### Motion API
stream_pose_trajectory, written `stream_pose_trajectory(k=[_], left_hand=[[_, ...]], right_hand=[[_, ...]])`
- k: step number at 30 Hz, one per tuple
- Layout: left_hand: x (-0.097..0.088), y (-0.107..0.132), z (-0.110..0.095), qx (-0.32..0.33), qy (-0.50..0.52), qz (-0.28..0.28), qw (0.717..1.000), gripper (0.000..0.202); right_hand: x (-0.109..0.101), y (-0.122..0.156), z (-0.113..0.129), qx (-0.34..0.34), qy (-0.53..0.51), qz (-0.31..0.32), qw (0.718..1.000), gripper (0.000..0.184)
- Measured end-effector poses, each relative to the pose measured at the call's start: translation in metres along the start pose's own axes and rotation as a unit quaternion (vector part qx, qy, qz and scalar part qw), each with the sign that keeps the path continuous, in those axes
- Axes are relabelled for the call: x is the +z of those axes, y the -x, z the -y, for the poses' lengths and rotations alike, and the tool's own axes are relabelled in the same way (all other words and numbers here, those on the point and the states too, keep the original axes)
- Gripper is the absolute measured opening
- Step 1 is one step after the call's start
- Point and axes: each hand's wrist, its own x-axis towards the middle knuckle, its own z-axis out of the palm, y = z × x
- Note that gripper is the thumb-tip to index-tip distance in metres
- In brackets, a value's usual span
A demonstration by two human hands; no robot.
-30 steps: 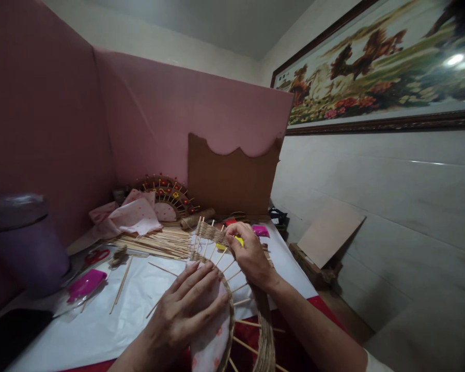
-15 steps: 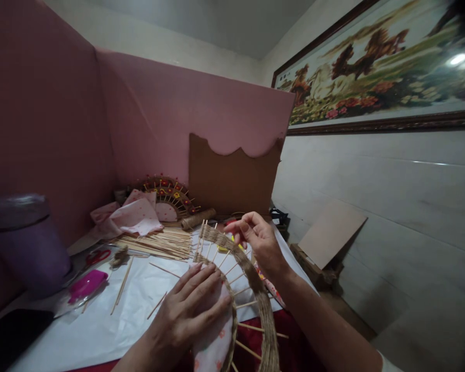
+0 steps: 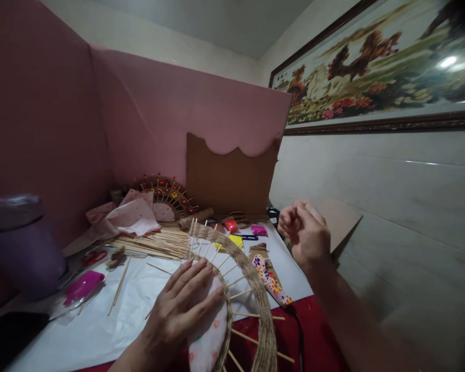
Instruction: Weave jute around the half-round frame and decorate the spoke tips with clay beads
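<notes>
My left hand [image 3: 184, 305] lies with its fingers stretched out over the pale, flower-printed cloth centre [image 3: 206, 345] of a half-round frame. Thin wooden sticks fan out from this centre through a curved band of woven twine [image 3: 251, 276]. The stick ends poke out past the band. To the right of the frame, my right hand [image 3: 308, 232] is raised in the air with its fingers curled closed. Whatever it may pinch is hidden or too thin to see.
A finished fan with red and yellow decorations [image 3: 165, 188] stands at the back, near a heap of sticks [image 3: 151, 243] and a twine roll [image 3: 196, 219]. A flower-patterned strip [image 3: 271, 281] lies right of the frame. A purple container [image 3: 23, 248] stands left; brown cardboard [image 3: 230, 178] stands behind.
My right hand has moved right and slightly up, away from the woven band, and its fingers have curled tighter. My left hand stays on the cloth centre.
</notes>
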Motion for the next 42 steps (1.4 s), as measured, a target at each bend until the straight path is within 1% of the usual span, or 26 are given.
stream_pose_trajectory(k=[2, 3, 6, 9, 12, 14, 17, 19, 22, 25, 28, 30, 32, 34, 36, 39, 40, 42], left_hand=[[0.000, 0.001, 0.000, 0.001, 0.003, 0.002, 1.000, 0.037], [0.000, 0.001, 0.000, 0.002, 0.002, 0.000, 1.000, 0.038], [0.000, 0.001, 0.000, 0.008, -0.003, -0.011, 1.000, 0.037], [-0.002, 0.000, -0.001, 0.005, -0.003, -0.024, 1.000, 0.036], [-0.004, -0.001, -0.002, -0.001, 0.003, -0.025, 1.000, 0.037], [-0.005, -0.001, -0.003, -0.003, 0.012, -0.021, 1.000, 0.038], [-0.005, -0.001, -0.005, -0.015, 0.031, -0.020, 0.999, 0.041], [-0.006, -0.001, -0.007, -0.030, 0.047, -0.021, 0.998, 0.042], [-0.005, -0.002, -0.010, -0.064, 0.074, -0.030, 0.995, 0.040], [-0.001, -0.003, -0.015, -0.107, 0.108, -0.062, 0.986, 0.035], [0.005, -0.005, -0.021, -0.166, 0.161, -0.116, 0.966, 0.029], [0.007, -0.007, -0.025, -0.199, 0.189, -0.140, 0.951, 0.028], [0.007, -0.008, -0.027, -0.214, 0.199, -0.142, 0.946, 0.027], [0.006, -0.008, -0.026, -0.211, 0.191, -0.126, 0.950, 0.027], [0.004, -0.008, -0.023, -0.200, 0.166, -0.108, 0.959, 0.029], [0.001, -0.006, -0.016, -0.172, 0.125, -0.101, 0.972, 0.031], [0.000, -0.005, -0.013, -0.173, 0.116, -0.108, 0.972, 0.032], [-0.003, -0.005, -0.007, -0.204, 0.110, -0.131, 0.964, 0.034]], right_hand=[[-0.002, 0.006, -0.009, 0.020, 0.057, 0.024, 0.998, 0.029], [-0.002, 0.009, -0.014, 0.018, 0.094, 0.038, 0.995, 0.033], [-0.002, 0.018, -0.024, -0.019, 0.197, 0.076, 0.977, 0.038], [-0.002, 0.024, -0.028, -0.026, 0.237, 0.103, 0.966, 0.034], [0.001, 0.028, -0.026, -0.031, 0.261, 0.145, 0.954, 0.028], [0.004, 0.030, -0.022, -0.069, 0.295, 0.181, 0.935, 0.025], [0.012, 0.033, -0.018, -0.158, 0.342, 0.235, 0.896, 0.022], [0.017, 0.035, -0.017, -0.203, 0.357, 0.260, 0.874, 0.021], [0.021, 0.037, -0.020, -0.231, 0.386, 0.280, 0.848, 0.022], [0.020, 0.037, -0.024, -0.240, 0.403, 0.289, 0.835, 0.021], [0.018, 0.037, -0.026, -0.245, 0.398, 0.281, 0.838, 0.020], [0.017, 0.037, -0.027, -0.245, 0.400, 0.280, 0.838, 0.020], [0.017, 0.037, -0.027, -0.248, 0.408, 0.289, 0.830, 0.021], [0.017, 0.036, -0.026, -0.255, 0.409, 0.285, 0.829, 0.022], [0.015, 0.034, -0.024, -0.247, 0.397, 0.244, 0.850, 0.024], [0.009, 0.028, -0.021, -0.193, 0.367, 0.134, 0.900, 0.031], [0.007, 0.025, -0.022, -0.174, 0.353, 0.099, 0.914, 0.034], [0.002, 0.021, -0.026, -0.155, 0.316, 0.042, 0.935, 0.040]])
